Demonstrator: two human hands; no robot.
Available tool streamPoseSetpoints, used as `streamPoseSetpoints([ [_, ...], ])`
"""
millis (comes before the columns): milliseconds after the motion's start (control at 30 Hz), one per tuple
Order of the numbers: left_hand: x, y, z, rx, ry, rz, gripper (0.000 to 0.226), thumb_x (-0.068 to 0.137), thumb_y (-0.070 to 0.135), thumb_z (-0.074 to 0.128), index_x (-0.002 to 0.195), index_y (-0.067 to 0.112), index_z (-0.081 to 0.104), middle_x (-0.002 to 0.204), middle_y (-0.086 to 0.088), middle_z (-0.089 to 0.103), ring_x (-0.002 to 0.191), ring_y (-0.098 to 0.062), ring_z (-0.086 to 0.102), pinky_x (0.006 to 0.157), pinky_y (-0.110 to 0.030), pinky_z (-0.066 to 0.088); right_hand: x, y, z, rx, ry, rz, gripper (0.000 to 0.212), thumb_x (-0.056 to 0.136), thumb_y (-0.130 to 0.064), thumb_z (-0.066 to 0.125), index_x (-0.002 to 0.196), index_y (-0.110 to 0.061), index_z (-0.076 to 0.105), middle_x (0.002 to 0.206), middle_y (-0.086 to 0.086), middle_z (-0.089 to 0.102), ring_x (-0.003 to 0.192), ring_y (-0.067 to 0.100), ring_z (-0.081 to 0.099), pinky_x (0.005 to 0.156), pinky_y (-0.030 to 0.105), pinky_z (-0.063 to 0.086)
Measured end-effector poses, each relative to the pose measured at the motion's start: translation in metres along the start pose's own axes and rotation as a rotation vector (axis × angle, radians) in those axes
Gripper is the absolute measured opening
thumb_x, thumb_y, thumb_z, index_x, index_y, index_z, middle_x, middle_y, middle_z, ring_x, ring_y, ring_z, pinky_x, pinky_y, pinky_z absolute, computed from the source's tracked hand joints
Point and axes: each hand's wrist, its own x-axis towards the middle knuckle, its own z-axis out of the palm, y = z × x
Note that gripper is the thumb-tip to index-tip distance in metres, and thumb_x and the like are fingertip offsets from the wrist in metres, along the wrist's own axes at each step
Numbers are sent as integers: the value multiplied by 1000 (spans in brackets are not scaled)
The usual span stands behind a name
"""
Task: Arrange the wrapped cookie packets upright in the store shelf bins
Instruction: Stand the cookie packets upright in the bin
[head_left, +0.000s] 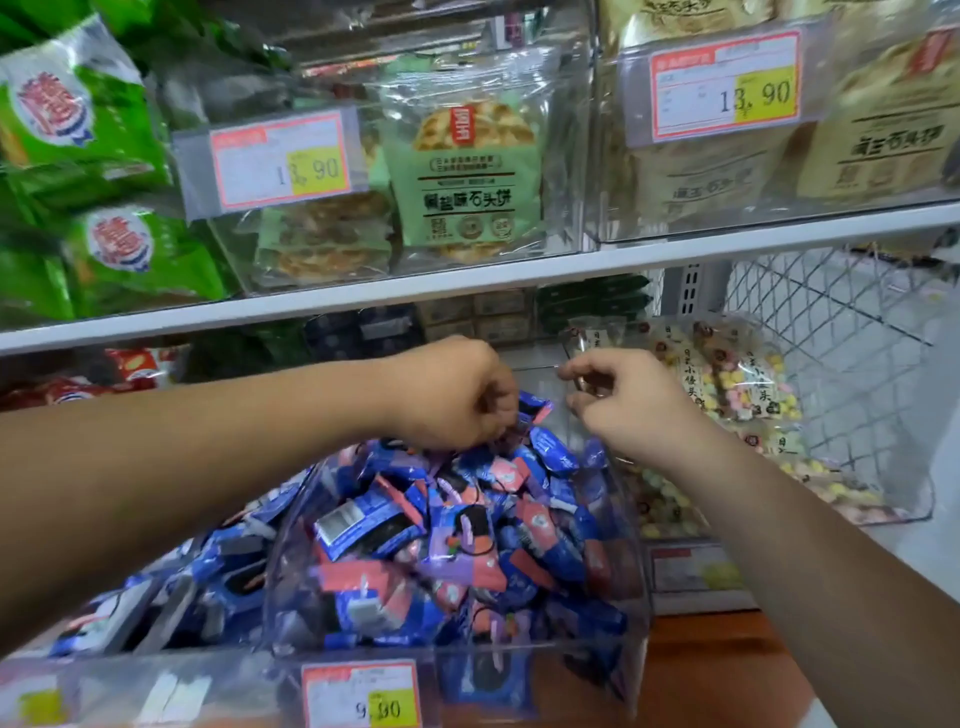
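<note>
Beneath a white store shelf (467, 283) in a snack aisle, a clear plastic bin (635, 561) sits heaped with blue and pink wrapped cookie packets (457, 545) lying at all angles. The left hand (452, 395) grips packets at the pile's far crest; the right hand (623, 402) hovers beside it, fingertips narrowed, its hold impossible to tell. With the heap so high, a tug could spill packets over the wall.

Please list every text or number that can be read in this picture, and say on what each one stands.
"13.90": upper middle price tag.
"13.90": upper right price tag.
"9.90": lower price tag, on the clear bin of blue cookie packets.
"石头饼": green packet, the end of its title.
All other print is too small or blurred to read.
</note>
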Motion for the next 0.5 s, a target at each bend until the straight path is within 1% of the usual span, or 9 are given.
streamPoseSetpoints([
  [67,29,-6,16,13,-51,13,16,85,20,75,100,20,77,98,6,76,86,-11,68,82,-28,55,2,9,-1,120,64,17,27,89,-3,69,111,-17,74,103,-4,73,99,10,67,98,32,54],
  [133,53,-7,34,-7,-119,7,30,85,29,78,114,20,74,104,4,75,91,-14,68,85,-31,55,5,16,-1,198,90,39,22,89,-5,73,109,-15,75,97,-4,74,93,8,69,93,29,56],
  [200,70,-3,48,12,-183,-9,54,84,39,81,130,17,66,107,1,72,88,-14,63,78,-25,51,7,21,-1,246,106,54,20,89,-12,77,108,-16,75,94,-4,74,90,8,70,87,25,57],
  [233,78,-1,55,47,-205,-13,60,82,43,82,133,17,63,108,0,71,86,-13,61,74,-22,44,8,23,0,259,118,56,18,89,-13,77,106,-18,75,94,-5,74,89,7,70,84,23,56],
  [300,83,1,62,93,-191,-20,51,80,45,83,121,19,68,102,2,71,86,-16,62,69,-22,40,11,24,1,250,136,40,14,89,-14,77,100,-21,76,93,-9,73,87,2,68,80,17,53],
  [367,87,-2,66,54,-154,-47,29,80,42,84,95,21,71,86,6,69,81,-19,63,67,-26,44,12,26,2,229,141,27,13,89,-14,76,97,-24,77,92,-13,73,86,0,67,79,14,50],
  [400,87,-4,66,17,-156,-68,25,80,39,84,86,19,70,78,6,67,75,-19,61,66,-28,46,13,26,3,228,135,30,13,89,-13,75,98,-23,77,92,-12,73,86,1,67,79,14,50],
  [433,86,-6,66,-41,-165,-97,22,81,35,84,83,16,72,75,4,68,72,-18,60,68,-30,50,12,25,3,233,125,33,14,90,-13,75,98,-24,77,92,-11,73,86,2,67,79,16,51],
  [500,81,-10,61,-217,-182,-162,15,84,27,83,88,14,77,78,1,74,70,-13,62,76,-33,56,11,22,4,224,94,32,16,90,-14,73,100,-26,75,95,-9,73,89,6,68,84,23,54],
])
